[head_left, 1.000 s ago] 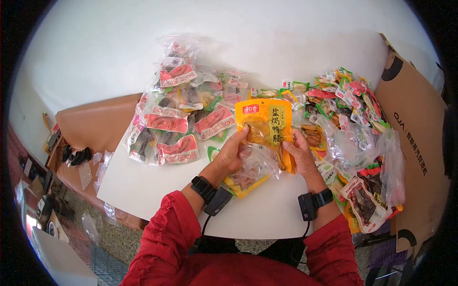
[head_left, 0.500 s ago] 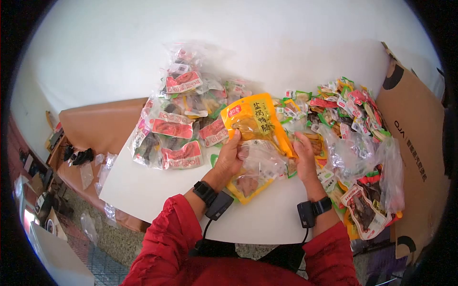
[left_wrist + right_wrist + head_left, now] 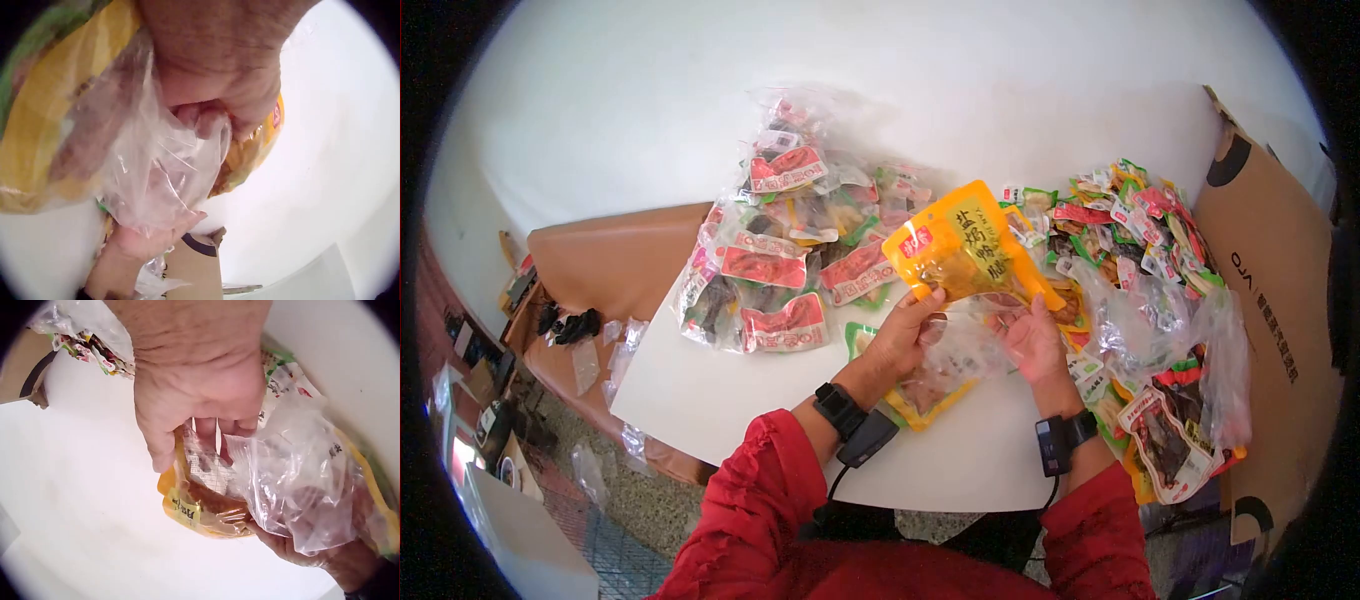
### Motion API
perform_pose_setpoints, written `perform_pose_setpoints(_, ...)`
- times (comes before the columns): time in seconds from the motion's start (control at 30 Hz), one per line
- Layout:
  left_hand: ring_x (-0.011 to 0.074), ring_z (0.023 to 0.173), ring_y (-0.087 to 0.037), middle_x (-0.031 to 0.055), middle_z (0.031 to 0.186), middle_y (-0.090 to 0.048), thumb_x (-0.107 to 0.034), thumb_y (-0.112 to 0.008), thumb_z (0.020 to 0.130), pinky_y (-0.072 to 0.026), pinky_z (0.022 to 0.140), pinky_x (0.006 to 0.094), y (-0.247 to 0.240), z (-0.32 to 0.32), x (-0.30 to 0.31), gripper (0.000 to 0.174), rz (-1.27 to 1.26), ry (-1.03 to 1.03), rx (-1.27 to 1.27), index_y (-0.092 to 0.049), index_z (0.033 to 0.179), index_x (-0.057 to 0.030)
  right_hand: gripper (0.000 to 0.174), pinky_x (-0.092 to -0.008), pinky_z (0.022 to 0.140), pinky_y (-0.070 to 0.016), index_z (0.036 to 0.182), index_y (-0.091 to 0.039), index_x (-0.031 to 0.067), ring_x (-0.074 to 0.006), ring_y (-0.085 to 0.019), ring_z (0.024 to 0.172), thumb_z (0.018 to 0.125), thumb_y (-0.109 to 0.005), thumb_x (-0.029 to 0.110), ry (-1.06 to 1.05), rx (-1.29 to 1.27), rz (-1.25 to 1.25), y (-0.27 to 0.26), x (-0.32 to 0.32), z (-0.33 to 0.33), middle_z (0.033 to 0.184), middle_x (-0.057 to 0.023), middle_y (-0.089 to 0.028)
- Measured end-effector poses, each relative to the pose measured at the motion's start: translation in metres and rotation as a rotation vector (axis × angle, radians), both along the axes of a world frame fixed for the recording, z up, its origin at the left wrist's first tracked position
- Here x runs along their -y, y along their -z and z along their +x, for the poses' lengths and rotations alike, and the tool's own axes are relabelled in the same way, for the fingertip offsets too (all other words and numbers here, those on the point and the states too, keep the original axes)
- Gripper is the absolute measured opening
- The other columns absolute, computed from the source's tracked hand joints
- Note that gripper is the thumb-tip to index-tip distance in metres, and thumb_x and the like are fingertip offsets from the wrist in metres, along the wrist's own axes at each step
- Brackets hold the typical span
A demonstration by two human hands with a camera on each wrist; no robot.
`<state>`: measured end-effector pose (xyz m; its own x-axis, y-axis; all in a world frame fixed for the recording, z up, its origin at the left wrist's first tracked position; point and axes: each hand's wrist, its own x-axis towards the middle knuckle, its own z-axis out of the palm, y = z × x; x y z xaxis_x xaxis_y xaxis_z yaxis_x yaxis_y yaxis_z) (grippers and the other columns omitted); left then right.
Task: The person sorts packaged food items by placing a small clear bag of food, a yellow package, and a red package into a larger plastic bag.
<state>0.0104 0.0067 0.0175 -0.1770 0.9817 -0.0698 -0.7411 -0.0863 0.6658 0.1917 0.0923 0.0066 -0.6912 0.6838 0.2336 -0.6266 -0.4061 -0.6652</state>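
Note:
In the head view my left hand grips a yellow vacuum packet of duck leg by its lower left edge, thumb on the front. The same hand holds a crumpled clear plastic bag below it. Inside that bag lies another yellow-edged packet, also large in the left wrist view. My right hand has its thumb at the duck leg packet's lower right corner. In the right wrist view, its spread fingers touch the bag's mouth and the packet's white printed back.
Filled clear bags with red-labelled packets pile up at the left of the white table. Small snack packets heap at the right, with clear bags and a dark-meat packet. A cardboard box stands beyond them.
The duck leg packet tilted anticlockwise, then moved up and right. My right hand shifted from its right edge to its lower corner, with the palm turned more upward.

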Motion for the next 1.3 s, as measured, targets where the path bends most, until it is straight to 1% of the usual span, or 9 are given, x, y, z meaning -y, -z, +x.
perform_pose_setpoints(0.07, 0.0026, 0.054, -0.041, -0.0068, 0.074, -0.049, -0.013, -0.059, 0.078, -0.0321, 0.045, 0.0155, 0.002, 0.000, 0.002, 0.014, 0.072, 0.132, -0.155, -0.052, 0.091, -0.0114, 0.046, -0.0383, 0.084, -0.0402, 0.120, -0.038, 0.0124, -0.0205, -0.045, 0.107, 0.082, -0.054, 0.033, 0.032, 0.009, -0.021, 0.000, 0.002, 0.000, 0.119, -0.0050, -0.045)
perform_pose_setpoints(0.1, 0.0026, 0.054, -0.041, -0.0068, 0.074, -0.049, -0.013, -0.059, 0.078, -0.0321, 0.045, 0.0155, -0.001, 0.002, 0.004, 0.014, 0.071, 0.134, -0.155, -0.052, 0.091, -0.0114, 0.045, -0.0391, 0.084, -0.0399, 0.120, -0.038, 0.0134, -0.0204, -0.044, 0.108, 0.082, -0.054, 0.033, 0.061, 0.018, -0.041, -0.001, 0.003, 0.000, 0.120, -0.0044, -0.044)
perform_pose_setpoints(0.17, 0.0063, 0.066, -0.045, -0.0035, 0.080, -0.049, -0.011, -0.059, 0.076, -0.0376, 0.050, 0.0189, -0.009, 0.006, 0.008, 0.020, 0.089, 0.120, -0.190, -0.050, 0.095, -0.0119, 0.045, -0.0395, 0.084, -0.0396, 0.120, -0.038, 0.0143, -0.0200, -0.044, 0.108, 0.082, -0.054, 0.032, 0.050, 0.032, -0.039, 0.000, 0.005, -0.001, 0.120, -0.0039, -0.045)
perform_pose_setpoints(0.63, 0.0058, 0.061, -0.045, -0.0029, 0.082, -0.051, -0.011, -0.057, 0.079, -0.0357, 0.047, 0.0166, 0.002, 0.005, 0.001, 0.017, 0.044, 0.101, -0.169, -0.051, 0.095, -0.0102, 0.042, -0.0403, 0.081, -0.0402, 0.117, -0.042, 0.0145, -0.0211, -0.043, 0.108, 0.080, -0.056, 0.029, 0.002, 0.070, 0.064, 0.002, 0.005, -0.001, 0.119, -0.0046, -0.045)
perform_pose_setpoints(0.73, 0.0061, 0.063, -0.046, -0.0019, 0.086, -0.053, -0.018, -0.057, 0.080, -0.0379, 0.050, 0.0191, 0.006, 0.004, -0.001, 0.021, 0.053, 0.121, -0.184, -0.051, 0.098, -0.0103, 0.042, -0.0375, 0.077, -0.0421, 0.117, -0.042, 0.0142, -0.0199, -0.047, 0.104, 0.081, -0.055, 0.030, 0.048, 0.110, -0.036, -0.001, 0.007, -0.002, 0.117, -0.0049, -0.047)
perform_pose_setpoints(0.87, 0.0072, 0.067, -0.048, 0.0002, 0.092, -0.055, -0.030, -0.055, 0.081, -0.0406, 0.056, 0.0215, 0.010, -0.004, -0.002, 0.032, 0.116, 0.231, -0.137, -0.049, 0.105, -0.0103, 0.037, -0.0318, 0.070, -0.0431, 0.110, -0.047, 0.0116, -0.0193, -0.053, 0.091, 0.080, -0.054, 0.034, 0.118, 0.085, -0.019, -0.011, 0.012, -0.002, 0.102, -0.0049, -0.055)
perform_pose_setpoints(0.97, 0.0092, 0.074, -0.050, 0.0020, 0.095, -0.055, -0.032, -0.053, 0.083, -0.0410, 0.059, 0.0215, 0.008, -0.002, -0.003, 0.035, 0.081, 0.143, -0.055, -0.048, 0.109, -0.0091, 0.036, -0.0305, 0.066, -0.0433, 0.101, -0.051, 0.0093, -0.0195, -0.055, 0.080, 0.079, -0.055, 0.037, 0.190, 0.120, -0.070, -0.014, 0.012, -0.002, 0.090, -0.0052, -0.059)
perform_pose_setpoints(1.1, 0.0122, 0.082, -0.051, 0.0038, 0.099, -0.055, -0.031, -0.052, 0.083, -0.0423, 0.064, 0.0237, 0.004, -0.005, 0.001, 0.036, 0.125, 0.113, -0.117, -0.047, 0.110, -0.0083, 0.042, -0.0295, 0.059, -0.0466, 0.094, -0.054, 0.0050, -0.0192, -0.056, 0.062, 0.078, -0.055, 0.044, 0.314, 0.221, -0.127, -0.005, 0.003, 0.002, 0.078, -0.0065, -0.059)
perform_pose_setpoints(1.3, 0.0144, 0.088, -0.053, 0.0049, 0.103, -0.055, -0.029, -0.050, 0.085, -0.0443, 0.071, 0.0270, 0.008, -0.004, -0.002, 0.034, 0.107, 0.115, -0.133, -0.047, 0.111, -0.0076, 0.050, -0.0286, 0.059, -0.0474, 0.096, -0.054, 0.0045, -0.0188, -0.056, 0.059, 0.076, -0.054, 0.050, 0.300, 0.209, -0.073, -0.003, 0.001, 0.002, 0.079, -0.0068, -0.060)
